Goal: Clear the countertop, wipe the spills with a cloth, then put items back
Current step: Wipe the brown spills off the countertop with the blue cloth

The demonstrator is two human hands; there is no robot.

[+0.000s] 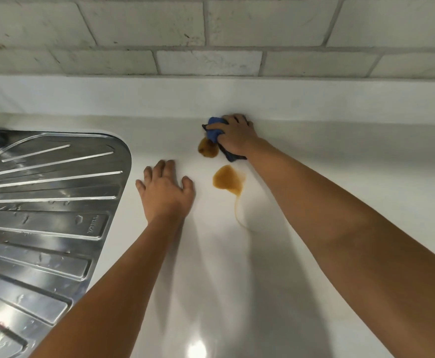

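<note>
Head view: a white surface (314,177) with a steel drainboard (43,202) at its left. Right of the drainboard, the left hand (166,192) lies flat, fingers spread. Farther right, the right hand (234,138) clamps a blue cloth (215,133) beside two brown spills (228,180).

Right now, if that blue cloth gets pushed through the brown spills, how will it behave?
The blue cloth looks soft and floppy, bunched under the right hand, so it should mould flat. It probably soaks up liquid. The glossy countertop suggests it slides easily and may smear the nearer spill.
</note>
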